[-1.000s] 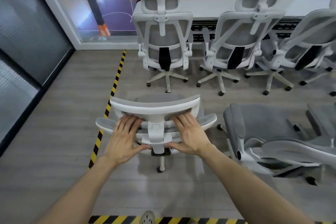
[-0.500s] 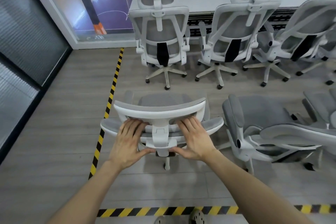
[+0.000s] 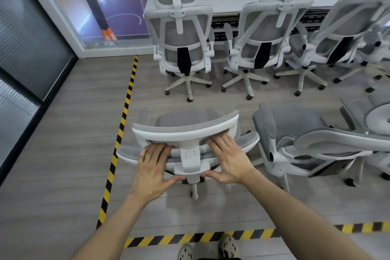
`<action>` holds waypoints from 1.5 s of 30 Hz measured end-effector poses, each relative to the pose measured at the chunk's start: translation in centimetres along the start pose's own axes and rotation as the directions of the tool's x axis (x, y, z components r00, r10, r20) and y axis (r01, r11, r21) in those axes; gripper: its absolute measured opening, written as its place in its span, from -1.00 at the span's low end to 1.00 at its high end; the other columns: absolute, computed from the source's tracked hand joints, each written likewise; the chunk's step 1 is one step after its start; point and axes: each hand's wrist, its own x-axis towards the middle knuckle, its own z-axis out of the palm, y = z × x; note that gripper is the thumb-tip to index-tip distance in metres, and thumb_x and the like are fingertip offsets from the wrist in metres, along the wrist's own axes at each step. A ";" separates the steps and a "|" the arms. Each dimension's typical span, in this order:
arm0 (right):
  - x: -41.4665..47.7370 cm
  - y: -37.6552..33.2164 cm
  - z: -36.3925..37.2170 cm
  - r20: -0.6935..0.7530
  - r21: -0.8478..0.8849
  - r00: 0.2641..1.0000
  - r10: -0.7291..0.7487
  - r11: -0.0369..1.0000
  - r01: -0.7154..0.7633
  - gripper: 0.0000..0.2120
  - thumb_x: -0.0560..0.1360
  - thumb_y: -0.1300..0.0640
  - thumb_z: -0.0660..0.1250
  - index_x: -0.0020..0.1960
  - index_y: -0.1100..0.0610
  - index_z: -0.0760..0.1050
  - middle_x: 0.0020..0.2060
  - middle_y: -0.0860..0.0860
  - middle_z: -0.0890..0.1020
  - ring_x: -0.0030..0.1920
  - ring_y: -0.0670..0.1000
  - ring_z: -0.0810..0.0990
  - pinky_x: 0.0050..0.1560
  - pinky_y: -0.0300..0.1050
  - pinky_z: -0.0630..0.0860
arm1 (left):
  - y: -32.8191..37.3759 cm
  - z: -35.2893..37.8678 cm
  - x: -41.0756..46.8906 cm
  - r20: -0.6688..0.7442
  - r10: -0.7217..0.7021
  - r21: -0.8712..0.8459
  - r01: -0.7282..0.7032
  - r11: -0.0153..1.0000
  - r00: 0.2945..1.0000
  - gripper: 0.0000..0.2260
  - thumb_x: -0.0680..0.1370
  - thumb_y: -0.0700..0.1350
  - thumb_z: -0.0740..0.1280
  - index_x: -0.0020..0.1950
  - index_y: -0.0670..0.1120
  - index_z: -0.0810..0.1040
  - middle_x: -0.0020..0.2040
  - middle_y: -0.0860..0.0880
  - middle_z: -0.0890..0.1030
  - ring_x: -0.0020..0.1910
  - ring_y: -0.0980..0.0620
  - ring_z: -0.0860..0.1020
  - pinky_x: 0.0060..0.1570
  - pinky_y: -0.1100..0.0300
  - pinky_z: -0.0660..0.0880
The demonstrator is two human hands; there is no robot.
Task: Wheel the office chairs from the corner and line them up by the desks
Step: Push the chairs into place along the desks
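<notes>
A white and grey mesh office chair (image 3: 185,131) stands right in front of me, its back toward me. My left hand (image 3: 152,169) grips the backrest left of the central post, fingers over the frame and thumb under it. My right hand (image 3: 230,158) grips it the same way on the right. Three like chairs stand in a row at the white desk (image 3: 230,2): the left chair (image 3: 181,36), the middle chair (image 3: 268,34) and the right chair (image 3: 341,34). Close on my right stands another chair (image 3: 306,137).
Yellow-black floor tape (image 3: 122,120) runs along the left of my chair, and a second tape strip (image 3: 200,236) crosses just ahead of my shoes. A glass wall (image 3: 101,6) closes the far side and dark panels (image 3: 27,44) the left. One more chair (image 3: 375,112) sits at the right edge.
The chair and both hands have shifted slightly toward me and the floor tape at my feet has come fully into view. My grip on the backrest is the same.
</notes>
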 end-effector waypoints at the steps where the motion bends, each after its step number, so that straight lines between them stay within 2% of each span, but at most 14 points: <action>1: -0.1 -0.2 0.0 -0.003 0.002 1.000 -0.002 1.000 0.002 -0.01 0.51 -0.56 0.37 0.53 0.26 0.48 0.38 0.14 0.54 0.41 0.25 0.50 0.63 0.15 0.30 | 0.0 -0.1 -0.2 0.001 -0.002 0.004 0.002 1.000 1.000 -0.14 0.49 0.55 0.40 0.50 -0.10 0.55 0.46 -0.11 0.54 0.50 -0.19 0.48 0.68 -0.16 0.21; 8: -0.3 -1.8 0.6 -0.036 -0.008 0.998 0.042 0.999 -0.042 -0.01 0.51 -0.58 0.35 0.51 0.25 0.50 0.37 0.13 0.56 0.39 0.22 0.51 0.65 0.13 0.28 | -1.2 -1.4 0.1 0.038 0.050 0.024 -0.051 0.998 0.998 -0.13 0.51 0.56 0.37 0.55 -0.09 0.53 0.46 -0.11 0.54 0.51 -0.19 0.49 0.67 -0.20 0.25; 37: -0.8 -2.3 0.3 -0.053 0.013 0.996 0.073 0.997 -0.072 -0.03 0.50 -0.54 0.40 0.49 0.27 0.51 0.35 0.14 0.56 0.37 0.23 0.52 0.59 0.16 0.36 | -0.7 -1.9 -0.2 0.153 0.007 0.071 -0.019 0.997 0.988 -0.08 0.55 0.60 0.25 0.65 -0.06 0.41 0.56 -0.10 0.46 0.63 -0.16 0.37 0.74 -0.19 0.12; 41: -0.8 -2.5 0.1 -0.033 0.007 0.996 0.081 0.997 -0.081 -0.03 0.51 -0.55 0.38 0.51 0.26 0.49 0.35 0.13 0.55 0.37 0.23 0.51 0.61 0.14 0.34 | -0.5 -1.9 -0.2 0.154 0.012 0.076 -0.024 0.997 0.988 -0.08 0.55 0.60 0.26 0.65 -0.08 0.41 0.55 -0.11 0.47 0.61 -0.18 0.38 0.73 -0.20 0.14; 45: -0.8 -2.7 -0.6 0.036 -0.009 0.992 0.120 0.993 -0.120 0.01 0.51 -0.60 0.32 0.56 0.21 0.45 0.41 0.08 0.52 0.46 0.19 0.47 0.66 0.13 0.30 | -0.6 -2.2 -0.3 0.189 0.013 0.093 -0.031 0.995 0.982 -0.07 0.57 0.60 0.22 0.68 -0.07 0.37 0.59 -0.10 0.43 0.66 -0.17 0.33 0.76 -0.16 0.06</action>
